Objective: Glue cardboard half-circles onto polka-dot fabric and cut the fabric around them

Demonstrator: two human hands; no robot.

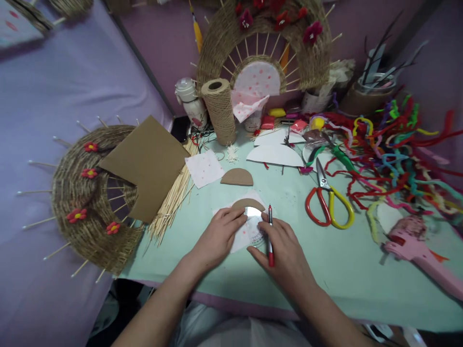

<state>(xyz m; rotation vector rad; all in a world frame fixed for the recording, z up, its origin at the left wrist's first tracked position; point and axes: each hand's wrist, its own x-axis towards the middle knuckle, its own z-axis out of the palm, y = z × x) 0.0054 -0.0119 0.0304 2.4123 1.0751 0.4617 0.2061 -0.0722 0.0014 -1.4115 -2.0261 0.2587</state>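
Observation:
On the table's near middle lies a white paper square with pink dots (237, 241). A brown cardboard half-disc (249, 203) and a clear protractor (256, 237) are on top of it. My left hand (224, 231) rests with its fingers stretched flat over the cardboard and the protractor's left edge. My right hand (284, 241) has a red marker pen (270, 236) tucked upright between its fingers, tip pointing away from me. Its thumb and index fingertip touch the protractor's right side. Beyond the hands sits a second cardboard half-disc (237, 177), beside another dotted paper square (204, 168).
Scissors (329, 197), a pink glue gun (423, 260) and tangled pipe cleaners (394, 159) lie right. Left are a cardboard sheet (152, 164), thin sticks (171, 202) and a woven fan (83, 193). A twine spool (220, 113), bottle (191, 103) and larger fan (213, 53) stand behind.

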